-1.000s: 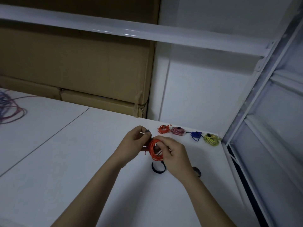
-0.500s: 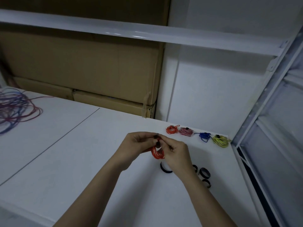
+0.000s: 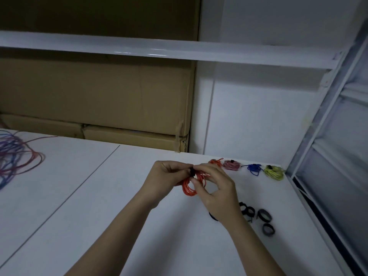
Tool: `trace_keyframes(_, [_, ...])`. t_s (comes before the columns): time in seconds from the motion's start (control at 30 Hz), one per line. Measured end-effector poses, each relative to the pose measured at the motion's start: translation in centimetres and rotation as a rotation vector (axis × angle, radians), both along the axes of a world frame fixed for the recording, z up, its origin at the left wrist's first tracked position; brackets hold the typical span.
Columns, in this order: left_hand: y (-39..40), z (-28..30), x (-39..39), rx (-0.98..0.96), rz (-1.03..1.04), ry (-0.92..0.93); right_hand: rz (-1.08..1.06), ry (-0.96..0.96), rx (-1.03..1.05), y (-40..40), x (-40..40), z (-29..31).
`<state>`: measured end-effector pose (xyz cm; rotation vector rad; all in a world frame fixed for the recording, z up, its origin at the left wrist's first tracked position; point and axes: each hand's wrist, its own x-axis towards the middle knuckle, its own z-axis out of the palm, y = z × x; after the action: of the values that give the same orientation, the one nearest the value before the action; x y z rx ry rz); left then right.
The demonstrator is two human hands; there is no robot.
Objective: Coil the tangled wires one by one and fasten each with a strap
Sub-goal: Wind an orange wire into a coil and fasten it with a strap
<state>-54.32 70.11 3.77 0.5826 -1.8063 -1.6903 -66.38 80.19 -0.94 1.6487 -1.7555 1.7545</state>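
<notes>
Above white surface point(image 3: 99, 216), mid-frame: left hand point(image 3: 163, 180) and right hand point(image 3: 217, 188) both pinching orange wire coil point(image 3: 189, 186), held off surface, loop hanging downward, on edge; fingers of both curled at black strap point(image 3: 192, 172) on coil's top; tangled wires point(image 3: 14, 156) far left; four strapped coils point(image 3: 247, 168) in row behind; spare straps point(image 3: 258, 216) beside right wrist.

Orange wire coil point(image 3: 189, 186) between both hands

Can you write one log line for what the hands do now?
step: strapping | left hand: holds orange coil | right hand: pinches strap | done: four coils
</notes>
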Motion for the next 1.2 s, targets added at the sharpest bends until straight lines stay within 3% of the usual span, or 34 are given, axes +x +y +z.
trace_keyframes(0.2, [-0.9, -0.1, 0.2, 0.030, -0.031, 0.015, -0.071, -0.164, 0.007, -0.9, 0.9, 0.3])
trace_keyframes(0.47, [-1.4, 0.5, 0.2, 0.041, -0.041, 0.017, -0.103, 0.063, -0.070, -1.7, 0.3, 0.3])
trace_keyframes(0.77, [-1.2, 0.9, -0.7, 0.105, -0.052, 0.033, -0.196, 0.564, -0.131, -1.2, -1.4, 1.0])
trace_keyframes(0.97, [-0.9, 1.5, -0.8, 0.179, -0.108, 0.026, -0.154, 0.432, -0.091, -1.0, -2.1, 1.1])
trace_keyframes(1.2, [-0.8, 2.3, -0.8, 0.307, -0.135, 0.050, -0.115, 0.447, -0.086, -0.7, -2.5, 2.4])
